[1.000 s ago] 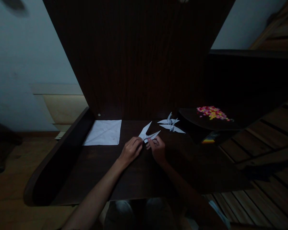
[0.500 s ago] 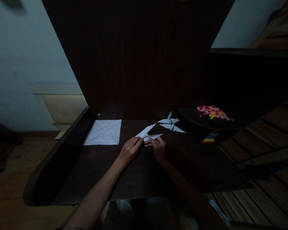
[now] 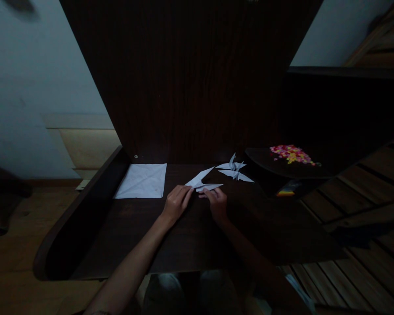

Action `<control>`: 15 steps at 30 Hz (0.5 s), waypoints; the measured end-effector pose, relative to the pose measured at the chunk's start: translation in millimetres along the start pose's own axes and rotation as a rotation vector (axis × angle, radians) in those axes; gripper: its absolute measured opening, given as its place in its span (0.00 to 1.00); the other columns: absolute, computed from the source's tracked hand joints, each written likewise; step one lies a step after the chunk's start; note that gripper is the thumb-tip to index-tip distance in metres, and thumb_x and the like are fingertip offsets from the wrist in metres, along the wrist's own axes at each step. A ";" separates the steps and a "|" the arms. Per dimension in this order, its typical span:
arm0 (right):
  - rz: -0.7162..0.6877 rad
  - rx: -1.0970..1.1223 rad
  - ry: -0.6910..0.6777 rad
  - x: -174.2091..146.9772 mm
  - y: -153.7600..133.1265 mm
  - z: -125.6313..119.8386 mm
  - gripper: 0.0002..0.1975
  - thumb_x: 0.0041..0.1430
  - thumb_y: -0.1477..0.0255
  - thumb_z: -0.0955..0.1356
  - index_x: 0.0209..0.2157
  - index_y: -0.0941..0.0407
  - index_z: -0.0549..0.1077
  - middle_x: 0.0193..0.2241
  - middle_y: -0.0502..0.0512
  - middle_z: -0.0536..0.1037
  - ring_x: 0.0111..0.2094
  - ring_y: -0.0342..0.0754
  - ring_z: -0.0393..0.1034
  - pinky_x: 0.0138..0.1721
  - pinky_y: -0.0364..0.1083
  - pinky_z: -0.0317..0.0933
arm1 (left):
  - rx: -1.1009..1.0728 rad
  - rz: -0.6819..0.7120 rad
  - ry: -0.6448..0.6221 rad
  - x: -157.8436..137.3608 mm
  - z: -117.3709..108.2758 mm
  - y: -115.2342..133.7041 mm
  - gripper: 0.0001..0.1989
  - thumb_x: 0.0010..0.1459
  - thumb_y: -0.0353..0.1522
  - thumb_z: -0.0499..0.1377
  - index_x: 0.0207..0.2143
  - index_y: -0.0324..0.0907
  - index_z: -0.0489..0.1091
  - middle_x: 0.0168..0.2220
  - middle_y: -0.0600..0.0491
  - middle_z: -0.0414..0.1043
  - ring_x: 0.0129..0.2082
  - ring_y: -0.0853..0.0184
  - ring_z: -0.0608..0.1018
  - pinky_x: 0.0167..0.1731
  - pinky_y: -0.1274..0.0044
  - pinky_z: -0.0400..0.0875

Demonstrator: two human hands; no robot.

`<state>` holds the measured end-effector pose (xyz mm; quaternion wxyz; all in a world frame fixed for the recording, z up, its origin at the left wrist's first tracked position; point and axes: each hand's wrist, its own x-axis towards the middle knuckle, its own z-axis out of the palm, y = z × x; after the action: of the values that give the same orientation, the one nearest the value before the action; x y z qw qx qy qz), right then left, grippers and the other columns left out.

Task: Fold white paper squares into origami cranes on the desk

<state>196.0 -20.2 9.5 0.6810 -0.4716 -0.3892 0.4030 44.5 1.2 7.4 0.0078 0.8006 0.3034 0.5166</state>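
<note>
Between my hands is a folded piece of white paper (image 3: 200,178) with two long pointed arms, one aimed up and right, the other out to the right. My left hand (image 3: 176,202) pinches its left end, fingers closed. The fingers of my right hand (image 3: 216,203) are closed on the lower right arm, thumb against the paper. Just beyond, to the right, two folded white paper cranes (image 3: 235,175) lie close together on the dark wooden desk (image 3: 190,245). A flat white paper sheet (image 3: 142,181) with crease lines lies to the left of my left hand.
A raised rounded shelf (image 3: 265,162) on the right bears a heap of small pink, red and yellow pieces (image 3: 292,154). Below it is an object with a rainbow stripe (image 3: 285,189). A side panel (image 3: 82,218) bounds the desk at left; a tall dark board (image 3: 190,83) stands behind.
My left hand has shifted slightly left along the folded paper, and the paper's upper arm has tilted a little. My right hand stays almost in place.
</note>
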 end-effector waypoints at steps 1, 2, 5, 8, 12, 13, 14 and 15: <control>-0.001 -0.006 0.002 -0.1 0.0 -0.1 0.10 0.46 0.64 0.72 0.24 0.56 0.71 0.22 0.51 0.78 0.24 0.48 0.74 0.28 0.48 0.71 | -0.031 -0.029 0.012 1.1 0.1 0.1 0.07 0.62 0.28 0.54 0.41 0.40 0.71 0.34 0.49 0.75 0.34 0.66 0.77 0.37 0.72 0.74; -0.001 -0.010 0.006 -0.2 0.0 -0.1 0.11 0.45 0.64 0.73 0.24 0.56 0.70 0.22 0.51 0.78 0.24 0.48 0.74 0.29 0.48 0.71 | -0.058 -0.049 0.019 2.3 0.1 0.2 0.07 0.62 0.28 0.54 0.40 0.40 0.71 0.34 0.50 0.75 0.34 0.66 0.76 0.37 0.73 0.74; 0.019 0.001 0.011 0.3 0.6 -1.0 0.10 0.45 0.65 0.72 0.24 0.55 0.71 0.23 0.50 0.78 0.25 0.48 0.74 0.33 0.49 0.70 | -0.116 -0.061 0.005 5.0 -0.5 1.5 0.07 0.62 0.27 0.54 0.41 0.40 0.71 0.35 0.50 0.75 0.35 0.66 0.75 0.37 0.72 0.72; 0.044 0.034 0.006 3.7 3.8 -4.4 0.08 0.44 0.68 0.72 0.27 0.56 0.72 0.24 0.51 0.78 0.27 0.49 0.73 0.35 0.49 0.68 | -0.125 -0.028 -0.031 5.4 -0.7 4.9 0.07 0.62 0.28 0.54 0.41 0.40 0.71 0.35 0.50 0.74 0.36 0.66 0.75 0.38 0.71 0.71; -0.010 0.037 0.014 10.2 10.3 -11.3 0.06 0.44 0.71 0.70 0.29 0.55 0.74 0.28 0.51 0.78 0.33 0.49 0.72 0.38 0.48 0.66 | -0.017 0.048 -0.111 3.2 0.0 11.1 0.08 0.62 0.29 0.54 0.42 0.40 0.71 0.35 0.49 0.74 0.35 0.65 0.74 0.37 0.71 0.68; -0.029 0.031 0.012 11.3 11.2 -12.5 0.06 0.44 0.72 0.69 0.29 0.55 0.74 0.28 0.51 0.77 0.34 0.49 0.71 0.39 0.48 0.65 | 0.004 0.059 -0.123 2.6 0.2 12.3 0.08 0.63 0.29 0.54 0.42 0.40 0.71 0.35 0.49 0.74 0.35 0.65 0.74 0.37 0.71 0.68; -0.049 0.023 0.009 12.0 11.6 -13.2 0.06 0.44 0.72 0.69 0.29 0.55 0.74 0.29 0.51 0.77 0.34 0.49 0.71 0.39 0.47 0.65 | 0.014 0.066 -0.127 2.2 0.3 13.3 0.08 0.63 0.29 0.54 0.42 0.40 0.71 0.35 0.49 0.74 0.35 0.65 0.74 0.36 0.71 0.67; -0.066 0.011 0.009 12.4 11.3 -13.5 0.05 0.44 0.73 0.68 0.29 0.55 0.73 0.29 0.51 0.77 0.34 0.48 0.71 0.39 0.47 0.64 | 0.019 0.070 -0.126 2.0 0.3 13.9 0.08 0.63 0.28 0.53 0.42 0.40 0.70 0.35 0.49 0.74 0.35 0.65 0.74 0.36 0.71 0.67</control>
<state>210.8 -10.7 -2.8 0.6982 -0.4564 -0.3994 0.3804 51.9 -9.0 13.4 0.0014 0.8415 0.2791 0.4625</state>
